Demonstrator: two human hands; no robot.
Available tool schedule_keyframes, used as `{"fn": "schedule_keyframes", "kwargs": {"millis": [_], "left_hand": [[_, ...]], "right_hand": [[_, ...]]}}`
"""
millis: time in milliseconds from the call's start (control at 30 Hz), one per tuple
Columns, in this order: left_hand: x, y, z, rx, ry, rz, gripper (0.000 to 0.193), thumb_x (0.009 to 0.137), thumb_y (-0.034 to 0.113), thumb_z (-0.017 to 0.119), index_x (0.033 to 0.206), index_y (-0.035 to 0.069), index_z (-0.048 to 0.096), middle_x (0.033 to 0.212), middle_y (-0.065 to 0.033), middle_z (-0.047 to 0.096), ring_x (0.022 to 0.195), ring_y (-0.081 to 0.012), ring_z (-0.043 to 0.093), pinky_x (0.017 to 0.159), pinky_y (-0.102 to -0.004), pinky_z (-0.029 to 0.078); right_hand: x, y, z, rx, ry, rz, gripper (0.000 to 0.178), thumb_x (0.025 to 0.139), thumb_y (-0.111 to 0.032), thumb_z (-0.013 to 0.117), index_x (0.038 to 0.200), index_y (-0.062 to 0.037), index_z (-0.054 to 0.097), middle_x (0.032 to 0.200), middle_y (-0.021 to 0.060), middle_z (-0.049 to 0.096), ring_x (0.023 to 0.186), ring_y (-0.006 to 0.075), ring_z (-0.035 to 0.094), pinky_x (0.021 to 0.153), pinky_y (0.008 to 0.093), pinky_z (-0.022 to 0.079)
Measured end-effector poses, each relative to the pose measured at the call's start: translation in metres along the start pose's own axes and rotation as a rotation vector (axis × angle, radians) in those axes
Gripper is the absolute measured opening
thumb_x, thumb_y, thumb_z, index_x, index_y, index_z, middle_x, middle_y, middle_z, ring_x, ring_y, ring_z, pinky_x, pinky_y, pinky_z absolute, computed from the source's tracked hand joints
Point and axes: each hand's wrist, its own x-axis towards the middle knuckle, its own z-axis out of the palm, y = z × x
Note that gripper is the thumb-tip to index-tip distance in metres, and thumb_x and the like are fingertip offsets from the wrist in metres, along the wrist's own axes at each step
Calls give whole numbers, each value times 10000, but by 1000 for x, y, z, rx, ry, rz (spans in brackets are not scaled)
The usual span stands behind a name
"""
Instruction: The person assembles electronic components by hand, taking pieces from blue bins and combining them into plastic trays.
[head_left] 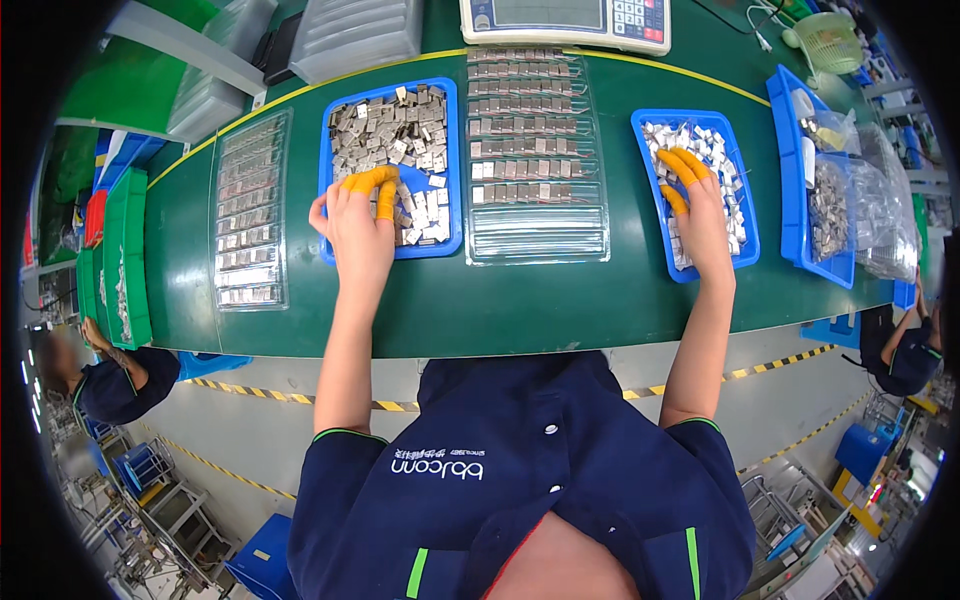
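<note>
My left hand is over the near part of a blue tray full of small metal-coloured and white block-like parts. Yellow finger cots cover its thumb and forefinger, which are pinched together; whatever is between them is hidden. At the right, my right hand reaches into a second blue tray of small white parts. Its yellow-covered fingers are stretched out, with the thumb apart from them. Between the trays lies a clear plastic blister tray, its far rows filled with metal-cased parts with thin wires.
A second filled blister tray lies left. A digital scale and stacked clear trays stand at the back. A blue bin with bagged parts is right, green bins far left. Other people sit on both sides.
</note>
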Motion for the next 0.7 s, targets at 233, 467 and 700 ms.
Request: {"fn": "schedule_keyframes", "kwargs": {"millis": [233, 467, 700], "left_hand": [[14, -2, 21, 25, -179, 15, 231, 739, 181, 674, 941, 73, 644, 893, -88, 586, 942, -251, 482, 892, -419, 273], [23, 2, 22, -284, -296, -23, 230, 741, 101, 680, 955, 34, 625, 895, -112, 607, 857, -253, 546, 736, -343, 439], [24, 22, -2, -1260, -283, -679, 293, 847, -41, 518, 1136, -88, 506, 1032, -165, 604, 919, -240, 627, 759, -250, 516]], "right_hand": [[2, -7, -8, -14, 40, 166, 221, 691, -59, 700, 887, 9, 626, 892, 137, 590, 775, 293, 562, 689, 360, 450], [-7, -3, -14, 140, 134, 377, 200, 700, -74, 723, 868, -6, 637, 876, 111, 626, 790, 221, 588, 707, 309, 458], [-8, 6, -8, 653, 293, 331, 135, 795, 30, 625, 890, 20, 530, 972, 137, 627, 863, 167, 614, 767, 237, 488]]}}
